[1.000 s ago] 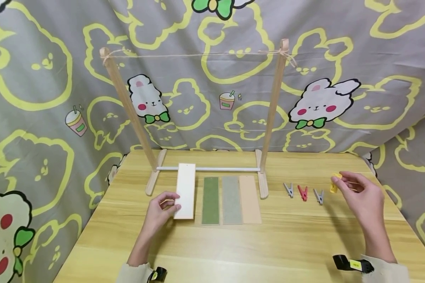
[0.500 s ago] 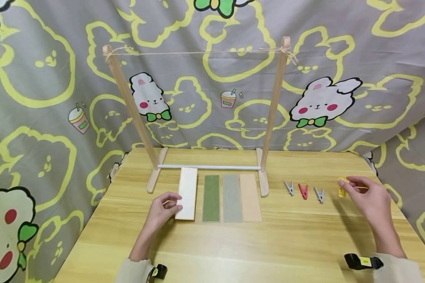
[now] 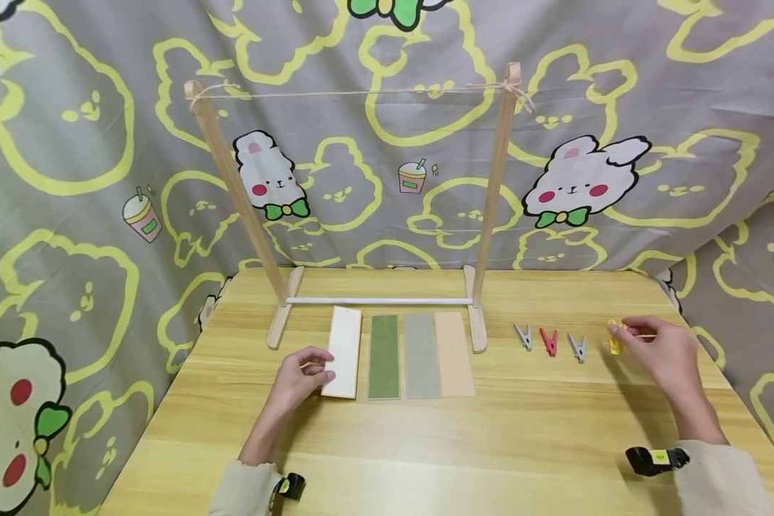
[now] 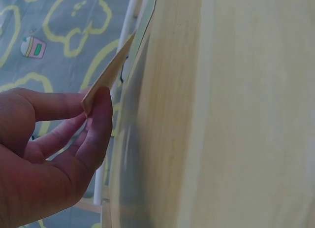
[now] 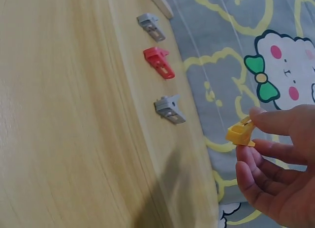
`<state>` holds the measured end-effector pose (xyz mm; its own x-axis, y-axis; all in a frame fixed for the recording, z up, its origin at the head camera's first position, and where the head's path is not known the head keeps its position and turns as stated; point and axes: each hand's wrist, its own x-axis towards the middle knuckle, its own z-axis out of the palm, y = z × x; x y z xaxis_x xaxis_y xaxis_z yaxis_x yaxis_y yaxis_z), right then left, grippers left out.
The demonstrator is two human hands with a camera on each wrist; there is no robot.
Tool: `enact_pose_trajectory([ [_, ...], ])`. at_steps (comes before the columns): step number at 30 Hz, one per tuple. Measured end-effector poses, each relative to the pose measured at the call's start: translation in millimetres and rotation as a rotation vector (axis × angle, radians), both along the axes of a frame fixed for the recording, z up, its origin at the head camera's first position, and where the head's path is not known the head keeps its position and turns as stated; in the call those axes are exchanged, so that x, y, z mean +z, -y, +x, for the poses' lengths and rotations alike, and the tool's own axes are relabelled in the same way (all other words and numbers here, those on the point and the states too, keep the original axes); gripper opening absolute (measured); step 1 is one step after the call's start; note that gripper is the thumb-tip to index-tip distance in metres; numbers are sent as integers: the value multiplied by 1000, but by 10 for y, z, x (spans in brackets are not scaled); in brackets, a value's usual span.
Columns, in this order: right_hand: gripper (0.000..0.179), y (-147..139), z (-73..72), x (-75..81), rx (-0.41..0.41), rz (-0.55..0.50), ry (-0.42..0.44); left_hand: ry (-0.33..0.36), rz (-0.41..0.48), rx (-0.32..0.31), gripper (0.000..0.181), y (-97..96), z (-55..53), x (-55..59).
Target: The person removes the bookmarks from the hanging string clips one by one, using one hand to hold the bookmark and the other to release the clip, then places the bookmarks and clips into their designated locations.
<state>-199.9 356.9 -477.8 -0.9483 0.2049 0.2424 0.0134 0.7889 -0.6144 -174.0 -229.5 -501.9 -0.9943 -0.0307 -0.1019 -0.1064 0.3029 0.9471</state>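
Note:
A white rectangular card (image 3: 342,351) with a small hole near its top is pinched at its left edge by my left hand (image 3: 299,376). The left wrist view shows that card (image 4: 109,75) edge-on and tilted, raised off the table between thumb and fingers. At the right, my right hand (image 3: 664,351) pinches a yellow clothespin (image 3: 615,338) above the table; the right wrist view shows the clothespin (image 5: 240,132) between thumb and fingertips. Green (image 3: 383,356), grey (image 3: 422,355) and peach (image 3: 454,353) cards lie side by side, right of the white one.
Behind the cards stands a wooden frame (image 3: 497,179) with a string (image 3: 342,94) tied across its top and a white rod (image 3: 380,301) low down. A grey clothespin (image 3: 524,337), a red clothespin (image 3: 549,342) and another grey clothespin (image 3: 577,348) lie in a row.
The white card's top has come down and tilted slightly right in my left hand. My right hand moved right with the yellow clothespin, then slightly back left.

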Motion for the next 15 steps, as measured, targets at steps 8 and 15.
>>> enact_pose_trajectory([
  [8, 52, 3, -62, -101, 27, 24, 168, 0, -121, 30, 21, -36, 16, -19],
  [15, 48, -40, -80, -142, 83, 67, 218, -13, -235, 19, 20, -51, 0, -36],
])
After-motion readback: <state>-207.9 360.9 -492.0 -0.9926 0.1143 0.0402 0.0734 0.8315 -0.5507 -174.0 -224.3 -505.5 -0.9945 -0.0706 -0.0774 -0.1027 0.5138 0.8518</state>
